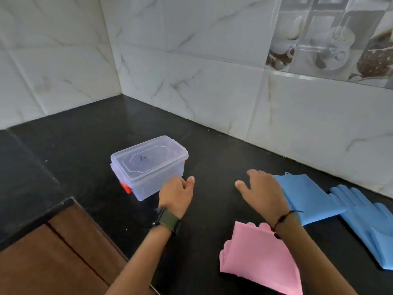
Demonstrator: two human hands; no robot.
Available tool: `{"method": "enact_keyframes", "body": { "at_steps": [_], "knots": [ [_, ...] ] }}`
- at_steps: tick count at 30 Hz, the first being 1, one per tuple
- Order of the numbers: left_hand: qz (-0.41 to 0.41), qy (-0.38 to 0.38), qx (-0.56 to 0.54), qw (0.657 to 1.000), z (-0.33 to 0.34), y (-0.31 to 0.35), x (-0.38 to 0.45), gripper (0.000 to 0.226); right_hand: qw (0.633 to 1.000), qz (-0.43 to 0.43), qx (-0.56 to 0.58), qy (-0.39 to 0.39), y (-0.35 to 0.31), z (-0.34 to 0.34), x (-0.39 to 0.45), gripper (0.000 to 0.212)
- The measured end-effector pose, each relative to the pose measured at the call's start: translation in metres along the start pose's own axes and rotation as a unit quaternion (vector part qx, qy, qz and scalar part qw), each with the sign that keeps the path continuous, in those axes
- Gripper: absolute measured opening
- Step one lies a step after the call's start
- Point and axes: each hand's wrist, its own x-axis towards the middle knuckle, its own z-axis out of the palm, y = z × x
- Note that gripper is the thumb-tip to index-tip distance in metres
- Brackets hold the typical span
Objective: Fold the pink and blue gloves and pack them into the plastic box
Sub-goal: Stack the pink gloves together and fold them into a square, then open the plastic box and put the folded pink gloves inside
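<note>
A clear plastic box (pixel 148 167) with its lid on and red latches stands on the black counter (pixel 85 150). My left hand (pixel 177 191) hovers at the box's near right corner, fingers loosely apart, holding nothing. My right hand (pixel 262 191) is spread open above the counter, just left of a folded blue glove (pixel 308 199). A second blue glove (pixel 365 222) lies flat at the far right. A folded pink glove (pixel 257 258) lies under my right forearm, with the fingers of another pink layer showing at its edges.
White marble-look tiled walls (pixel 191 71) meet in a corner behind the box. A brown wooden surface (pixel 53 256) sits lower at the near left, beyond the counter's edge.
</note>
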Motion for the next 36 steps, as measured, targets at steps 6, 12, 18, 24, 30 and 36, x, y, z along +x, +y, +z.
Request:
{"method": "enact_keyframes", "body": {
  "at_steps": [6, 12, 18, 24, 30, 36],
  "knots": [
    [-0.156, 0.166, -0.056, 0.972, -0.082, -0.051, 0.056, 0.033, 0.977, -0.087, 0.154, -0.117, -0.111, 0.032, 0.113, 0.045],
    [-0.249, 0.115, -0.025, 0.961, -0.088, -0.073, 0.068, 0.041, 0.966, -0.030, 0.196, -0.166, -0.158, 0.063, 0.157, 0.025],
    [-0.241, 0.102, -0.027, 0.965, -0.090, -0.071, 0.078, 0.028, 0.971, 0.000, 0.182, -0.153, -0.147, 0.064, 0.165, 0.030],
    [-0.143, 0.060, -0.007, 0.988, -0.067, -0.033, 0.088, 0.024, 0.973, 0.077, 0.190, -0.107, -0.067, 0.025, 0.125, 0.015],
    [-0.073, -0.019, 0.047, 0.996, -0.018, 0.009, 0.085, 0.032, 0.974, 0.141, 0.161, -0.080, 0.002, 0.008, 0.078, 0.014],
    [-0.048, -0.027, 0.071, 0.996, -0.009, 0.020, 0.087, 0.028, 0.977, 0.147, 0.136, -0.068, 0.011, 0.006, 0.071, 0.025]
  ]
}}
